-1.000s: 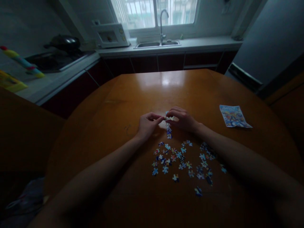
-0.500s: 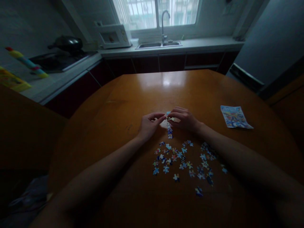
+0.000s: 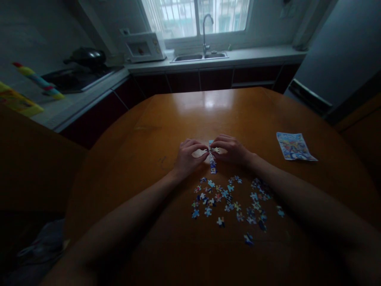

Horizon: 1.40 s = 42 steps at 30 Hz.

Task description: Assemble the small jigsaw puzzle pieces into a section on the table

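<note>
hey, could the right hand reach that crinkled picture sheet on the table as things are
Probably yes. No object shows on the table between the right hand and the picture sheet, though its fingers are busy at the puzzle strip.

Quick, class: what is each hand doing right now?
Left hand: fingers curved at the puzzle strip; grip unclear.
Right hand: bent over the strip; grip unclear.

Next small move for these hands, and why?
Probably a gentle press down with the right hand, left hand steadying: both hands' fingertips converge at the puzzle strip, beside a pale piece. Whether it's locked in is too small to tell.
</note>
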Tool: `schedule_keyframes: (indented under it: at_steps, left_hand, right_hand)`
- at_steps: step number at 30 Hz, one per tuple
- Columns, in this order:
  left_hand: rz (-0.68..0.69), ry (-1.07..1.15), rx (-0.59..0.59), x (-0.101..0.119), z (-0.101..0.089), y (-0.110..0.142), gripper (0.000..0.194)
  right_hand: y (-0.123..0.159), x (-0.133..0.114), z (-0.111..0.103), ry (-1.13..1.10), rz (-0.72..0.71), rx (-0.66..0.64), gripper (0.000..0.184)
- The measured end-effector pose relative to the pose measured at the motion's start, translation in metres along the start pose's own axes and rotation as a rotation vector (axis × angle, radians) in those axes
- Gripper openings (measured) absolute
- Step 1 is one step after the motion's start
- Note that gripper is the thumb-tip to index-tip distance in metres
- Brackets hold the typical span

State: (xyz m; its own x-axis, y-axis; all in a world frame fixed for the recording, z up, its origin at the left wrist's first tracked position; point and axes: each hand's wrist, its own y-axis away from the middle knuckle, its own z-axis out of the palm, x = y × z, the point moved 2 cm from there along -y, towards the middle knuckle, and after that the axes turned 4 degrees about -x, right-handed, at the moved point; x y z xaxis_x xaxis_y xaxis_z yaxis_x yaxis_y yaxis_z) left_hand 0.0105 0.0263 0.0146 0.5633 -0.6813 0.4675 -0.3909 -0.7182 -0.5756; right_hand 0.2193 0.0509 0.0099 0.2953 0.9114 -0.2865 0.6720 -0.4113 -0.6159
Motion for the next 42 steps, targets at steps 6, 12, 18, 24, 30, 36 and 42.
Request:
schedule_keyframes:
  at_steps: [6, 12, 18, 24, 30, 36, 42]
  left_hand:
    - [-0.021, 0.013, 0.004, 0.001, 0.0, -0.001, 0.011]
    - [-0.079, 0.033, -0.015, -0.004, 0.004, -0.001, 0.017]
    - [-0.023, 0.014, -0.155, -0.005, 0.009, 0.003, 0.017]
    - [0.053, -0.022, -0.293, 0.002, 0.014, 0.007, 0.025]
    - [0.058, -0.037, -0.345, 0.003, 0.015, 0.008, 0.026]
    - [0.05, -0.042, -0.348, 0.005, 0.015, 0.007, 0.025]
    - [0.037, -0.052, -0.367, 0.006, 0.015, 0.007, 0.027]
  right_hand:
    - [-0.002, -0.007, 0.002, -0.023, -0.022, 0.038, 0.008]
    - [-0.002, 0.0, -0.003, -0.045, -0.011, 0.028, 0.008]
    - [0.009, 0.02, -0.022, -0.139, 0.202, -0.012, 0.007]
    - [0.011, 0.013, -0.017, -0.128, 0.168, -0.201, 0.008]
    - [0.01, 0.012, -0.012, -0.061, 0.148, -0.245, 0.011]
    - [0.009, 0.013, -0.009, -0.099, 0.108, -0.255, 0.012]
    - [0.009, 0.014, -0.009, -0.066, 0.108, -0.264, 0.013]
